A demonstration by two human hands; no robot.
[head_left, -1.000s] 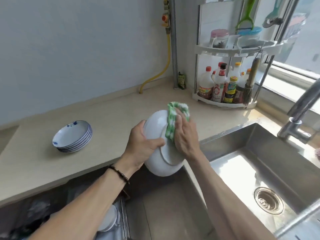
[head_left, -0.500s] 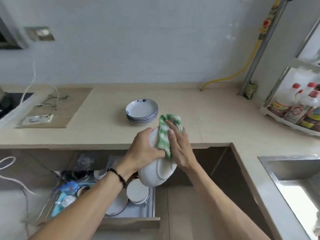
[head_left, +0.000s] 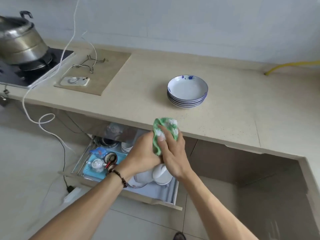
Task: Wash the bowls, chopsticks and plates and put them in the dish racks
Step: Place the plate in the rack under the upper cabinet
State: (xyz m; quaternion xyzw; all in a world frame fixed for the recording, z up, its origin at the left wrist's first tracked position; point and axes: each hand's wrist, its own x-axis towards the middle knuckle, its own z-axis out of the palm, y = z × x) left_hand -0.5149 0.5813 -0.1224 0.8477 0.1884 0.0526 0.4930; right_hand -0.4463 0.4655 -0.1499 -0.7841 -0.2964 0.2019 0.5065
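My left hand (head_left: 143, 154) grips a white bowl (head_left: 160, 172) above the open drawer. Both hands hide most of the bowl; only its lower part shows beneath them. My right hand (head_left: 174, 157) holds a green-and-white cloth (head_left: 167, 126) against the bowl, and the cloth sticks up above my fingers. The drawer's dish rack (head_left: 154, 192) lies under my hands with white bowls (head_left: 143, 180) in it. A stack of blue-rimmed plates (head_left: 187, 90) sits on the beige countertop (head_left: 242, 110), beyond my hands.
A steel pot (head_left: 19, 40) stands on the stove at far left. A phone (head_left: 75, 81) and a white cable (head_left: 46, 118) lie left of the plates. In the drawer's left part is a blue tray with a teapot (head_left: 97, 164). Tiled floor lies below.
My view has swung left and down, away from the sink to the open drawer. Both hands have lowered the bowl and cloth from counter height to just above the dish rack.
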